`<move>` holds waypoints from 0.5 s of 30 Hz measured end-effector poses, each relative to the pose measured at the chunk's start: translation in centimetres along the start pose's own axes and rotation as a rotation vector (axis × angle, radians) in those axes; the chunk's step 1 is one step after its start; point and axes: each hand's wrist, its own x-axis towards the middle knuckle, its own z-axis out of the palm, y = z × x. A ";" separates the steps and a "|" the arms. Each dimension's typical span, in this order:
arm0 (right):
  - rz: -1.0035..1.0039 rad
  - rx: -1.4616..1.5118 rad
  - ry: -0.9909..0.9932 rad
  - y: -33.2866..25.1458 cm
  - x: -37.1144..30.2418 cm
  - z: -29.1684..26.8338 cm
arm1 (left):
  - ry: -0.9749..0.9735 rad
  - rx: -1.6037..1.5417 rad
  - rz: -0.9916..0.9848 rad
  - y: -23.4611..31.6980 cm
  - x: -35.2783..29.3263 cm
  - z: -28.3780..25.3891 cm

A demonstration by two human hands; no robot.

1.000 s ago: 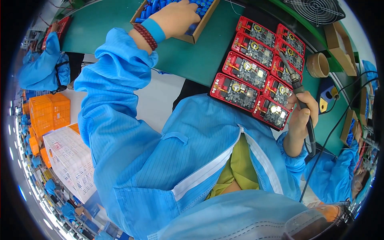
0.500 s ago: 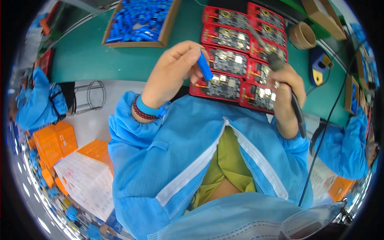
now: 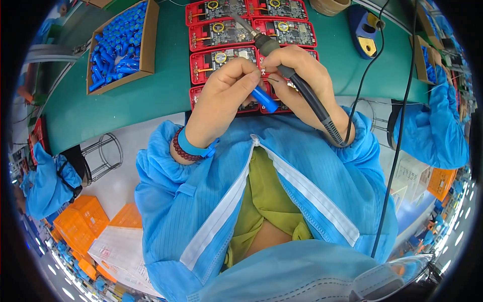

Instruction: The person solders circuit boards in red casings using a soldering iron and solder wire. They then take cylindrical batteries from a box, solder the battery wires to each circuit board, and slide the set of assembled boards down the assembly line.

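Head view, left to right: a person in blue [image 3: 48, 183] is at the far edge. On the green tabletop [image 3: 171, 65], an open cardboard box [image 3: 148, 45] holds many loose cells [image 3: 113, 55]. Next, my left hand [image 3: 221, 98] pinches one blue battery [image 3: 264, 99], which slants down to the right above the nearest red cases [image 3: 199, 62]; whether it touches them, I cannot tell. Those cases lie in two columns, circuit boards [image 3: 229, 32] showing. Close beside, my right hand [image 3: 307, 75] grips a soldering iron [image 3: 309, 95], its tip pointing up and left over the boards. Further right stands a blue-and-yellow iron holder [image 3: 363, 32].
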 end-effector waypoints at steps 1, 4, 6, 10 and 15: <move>0.000 -0.010 -0.019 0.0 0.0 -0.2 | -0.007 0.025 -0.001 -0.1 0.0 -0.1; -0.019 0.051 -0.065 -0.1 -0.1 -0.8 | -0.091 0.043 0.023 -0.2 -0.1 -0.2; -0.017 0.050 -0.074 -0.1 -0.1 -1.1 | -0.085 0.099 0.020 0.2 0.1 0.3; 0.029 0.081 -0.073 0.4 -0.4 -1.4 | -0.069 0.217 0.035 0.3 0.4 0.5; 0.102 0.053 0.047 0.2 -0.7 -1.3 | 0.052 0.644 0.248 0.0 0.8 0.7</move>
